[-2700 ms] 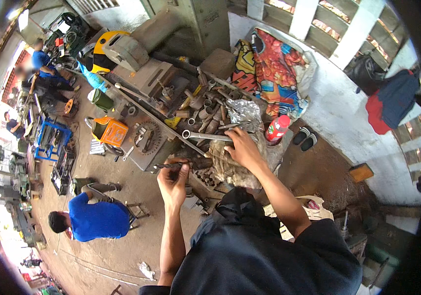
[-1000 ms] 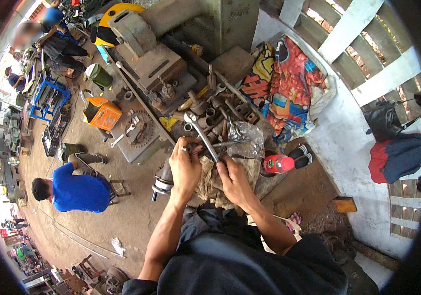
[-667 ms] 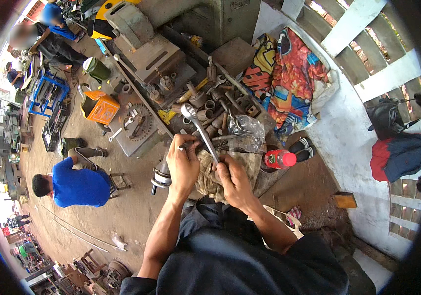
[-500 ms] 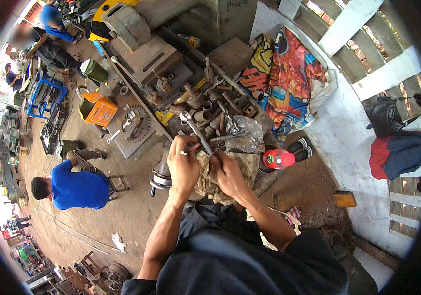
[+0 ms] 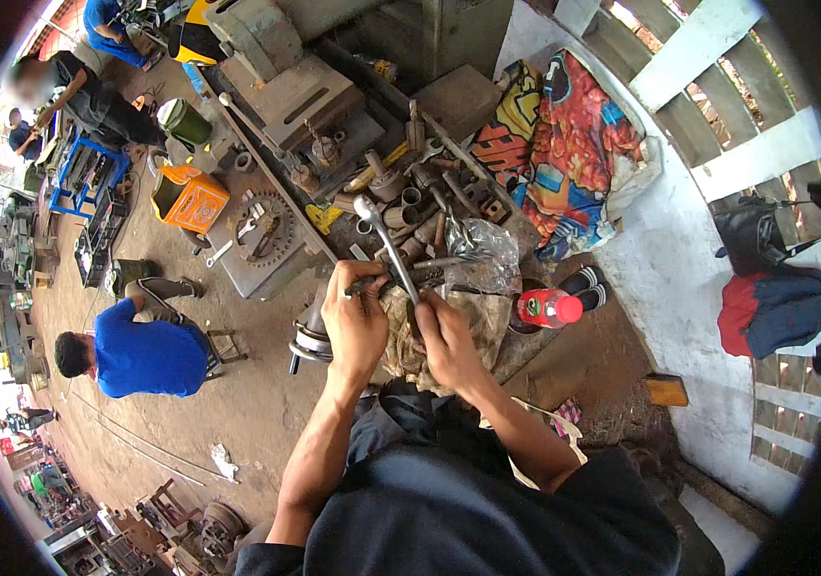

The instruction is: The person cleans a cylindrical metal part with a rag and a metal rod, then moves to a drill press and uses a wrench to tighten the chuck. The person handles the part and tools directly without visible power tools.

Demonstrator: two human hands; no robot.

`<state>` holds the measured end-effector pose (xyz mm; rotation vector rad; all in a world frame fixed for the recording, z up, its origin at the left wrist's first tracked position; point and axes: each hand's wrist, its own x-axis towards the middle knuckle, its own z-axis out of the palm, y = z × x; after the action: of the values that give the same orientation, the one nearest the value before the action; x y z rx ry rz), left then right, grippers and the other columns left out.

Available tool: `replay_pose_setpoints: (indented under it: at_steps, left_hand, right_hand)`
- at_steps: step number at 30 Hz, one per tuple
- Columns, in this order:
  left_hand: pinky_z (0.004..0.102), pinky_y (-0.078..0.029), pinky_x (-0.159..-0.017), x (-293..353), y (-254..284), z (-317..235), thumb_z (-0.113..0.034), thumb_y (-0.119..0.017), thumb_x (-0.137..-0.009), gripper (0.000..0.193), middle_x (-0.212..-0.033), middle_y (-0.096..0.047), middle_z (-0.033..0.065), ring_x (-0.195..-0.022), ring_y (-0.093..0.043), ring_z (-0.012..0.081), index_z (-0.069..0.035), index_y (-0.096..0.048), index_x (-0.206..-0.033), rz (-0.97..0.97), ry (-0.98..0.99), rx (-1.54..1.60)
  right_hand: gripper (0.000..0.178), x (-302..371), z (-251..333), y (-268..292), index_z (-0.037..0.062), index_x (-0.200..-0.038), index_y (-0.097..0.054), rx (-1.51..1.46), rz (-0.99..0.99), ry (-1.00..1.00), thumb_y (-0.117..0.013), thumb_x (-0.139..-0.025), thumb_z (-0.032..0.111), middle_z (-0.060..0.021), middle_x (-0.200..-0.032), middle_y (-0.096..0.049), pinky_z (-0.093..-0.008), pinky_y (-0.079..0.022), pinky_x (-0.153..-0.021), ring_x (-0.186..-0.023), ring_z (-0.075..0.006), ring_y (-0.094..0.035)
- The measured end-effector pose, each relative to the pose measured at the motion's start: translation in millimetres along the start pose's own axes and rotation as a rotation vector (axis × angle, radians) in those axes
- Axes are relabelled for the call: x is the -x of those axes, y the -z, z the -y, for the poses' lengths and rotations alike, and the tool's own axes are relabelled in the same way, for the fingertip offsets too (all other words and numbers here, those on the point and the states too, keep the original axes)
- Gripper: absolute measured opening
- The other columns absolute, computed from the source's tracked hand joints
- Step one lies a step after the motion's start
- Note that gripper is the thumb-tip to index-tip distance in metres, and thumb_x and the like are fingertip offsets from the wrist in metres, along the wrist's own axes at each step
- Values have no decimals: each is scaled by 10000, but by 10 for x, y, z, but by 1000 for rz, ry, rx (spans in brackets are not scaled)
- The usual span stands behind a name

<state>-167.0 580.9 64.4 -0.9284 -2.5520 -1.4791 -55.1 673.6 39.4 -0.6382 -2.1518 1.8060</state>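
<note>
My right hand [image 5: 449,338] is closed round the handle end of a steel ratchet wrench [image 5: 393,252], whose round head points away from me. Beside it, my left hand [image 5: 355,322] is closed with its fingers curled. Something dark lies at its fingertips, but I cannot make out what. Both hands are above a stained, crumpled cloth [image 5: 473,322]. Just beyond them, a heap of greasy metal parts [image 5: 410,197] fills a machine's tray, next to a clear plastic bag [image 5: 492,252].
A red bottle [image 5: 549,307] stands right of the cloth. Left are a toothed metal disc [image 5: 271,230], an orange container [image 5: 190,200] and a machine handwheel [image 5: 309,341]. A person in blue [image 5: 151,348] sits at the left. A slatted white wall [image 5: 679,250] borders the right.
The ratchet wrench has swung up and its head now sits farther from me, with its shaft apart from my left fingers. My right hand has shifted slightly. The view has tilted a little.
</note>
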Motion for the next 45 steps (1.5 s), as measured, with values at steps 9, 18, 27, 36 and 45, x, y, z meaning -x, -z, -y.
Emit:
replay_pose_setpoints:
  at_steps: [9, 18, 27, 36, 45]
  left_hand:
    - [426, -511, -756, 20, -36, 32, 149, -579, -791, 215, -916, -631, 157, -870, -636, 378, -2, -584, -944, 18, 2, 11]
    - [430, -505, -753, 23, -59, 8, 145, -574, -788, 215, -927, -626, 156, -879, -629, 373, 0, -593, -946, 28, -13, -13]
    - [404, -515, -746, 77, -120, 33, 149, -568, -800, 195, -929, -624, 153, -867, -635, 352, 5, -584, -932, 21, -99, -23]
    - [414, -510, -772, 145, -120, 47, 153, -555, -769, 238, -952, -620, 161, -884, -630, 368, 1, -582, -951, 40, 83, 46]
    - [411, -508, -784, 221, -124, 39, 156, -561, -781, 234, -942, -620, 157, -910, -632, 359, -5, -574, -950, -18, 109, 21]
  right_hand:
    - [275, 96, -67, -51, -41, -1074, -540, 42, -65, 56, -441, -1033, 212, -204, -682, -561, -463, -419, -599, -584, -386, -518]
    - [317, 58, -132, -55, -38, -1045, -549, -31, -9, -74, -428, -1051, 255, -132, -630, -498, -407, -381, -551, -534, -259, -481]
    - [333, 89, -194, -81, -34, -988, -560, -61, -23, -36, -423, -1055, 261, -43, -622, -476, -332, -353, -523, -558, -143, -442]
    - [384, 59, -300, -164, -36, -997, -556, -92, 12, -121, -407, -1062, 313, -83, -593, -451, -370, -354, -524, -522, -191, -437]
    - [353, 72, -131, -89, -34, -952, -524, -103, -26, -10, -407, -1054, 282, -166, -617, -475, -425, -374, -543, -524, -258, -459]
